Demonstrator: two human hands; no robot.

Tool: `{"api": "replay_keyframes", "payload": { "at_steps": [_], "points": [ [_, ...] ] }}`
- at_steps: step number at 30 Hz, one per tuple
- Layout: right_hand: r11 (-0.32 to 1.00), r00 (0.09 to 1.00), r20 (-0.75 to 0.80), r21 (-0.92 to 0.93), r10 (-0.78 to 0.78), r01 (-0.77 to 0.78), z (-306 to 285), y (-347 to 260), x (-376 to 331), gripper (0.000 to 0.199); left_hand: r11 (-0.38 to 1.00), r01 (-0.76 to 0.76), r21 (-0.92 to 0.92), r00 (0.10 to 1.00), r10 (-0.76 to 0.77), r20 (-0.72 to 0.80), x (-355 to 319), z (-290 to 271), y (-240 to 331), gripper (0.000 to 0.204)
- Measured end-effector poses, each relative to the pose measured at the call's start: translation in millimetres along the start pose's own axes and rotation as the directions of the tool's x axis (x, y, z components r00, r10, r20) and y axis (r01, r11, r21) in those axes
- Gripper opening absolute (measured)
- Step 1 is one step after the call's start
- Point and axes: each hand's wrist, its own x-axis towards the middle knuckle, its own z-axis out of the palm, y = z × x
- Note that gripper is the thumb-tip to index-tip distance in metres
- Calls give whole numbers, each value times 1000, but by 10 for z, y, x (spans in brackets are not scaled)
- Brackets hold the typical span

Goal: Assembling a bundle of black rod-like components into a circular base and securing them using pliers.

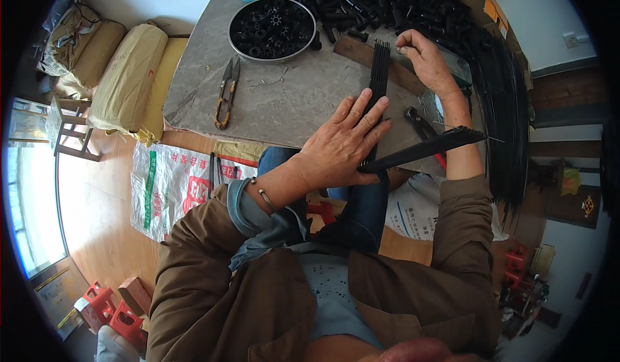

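Note:
My left hand [342, 136] lies flat, fingers stretched out, across a row of thin black rods [381, 65] near the table's front edge. The rods' far ends stick out beyond its fingertips. Just right of those ends is my right hand [426, 62], its thumb and fingers curled together in a pinch; whatever is between them is too small to tell. From beneath my left thumb a second black bundle [429, 149] slants rightward, passing over my right forearm, with thin wires at its end. Pliers [421, 124] with a red handle lie partly under that bundle. A flat brown bar [358, 49] rests behind the rods.
A round metal bowl [231, 39] holds small black parts. Thread snips [226, 97] lie left. Black tubular pieces [387, 3] heap up at the back, beside a cardboard box [481, 7]. Long black rods [507, 116] hang over the right edge. Wrapped rolls [129, 71] stand left.

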Motion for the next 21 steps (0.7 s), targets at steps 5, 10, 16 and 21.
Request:
{"api": "replay_keyframes", "payload": {
  "at_steps": [5, 10, 16, 21],
  "points": [
    [1000, 1000, 3, -26, 9, -9, 41, -12, -16, 8, 1000, 4, 2, 1000, -4, -2, -5, 0, 1, 87],
    [998, 998, -56, -58, -35, 32, 36, -38, -5, 9, 1000, 8, 9, 1000, -9, 13, 2, -4, 3, 88],
    [995, 994, -49, -19, -100, 99, 60, 39, 17, 10, 999, 36, 1, 999, -36, 8, 10, 6, 19, 90],
    [988, 986, -107, -102, -129, 118, 89, 12, 18, 10, 999, 47, -1, 999, -47, 12, 9, -17, 21, 91]
  ]
}}
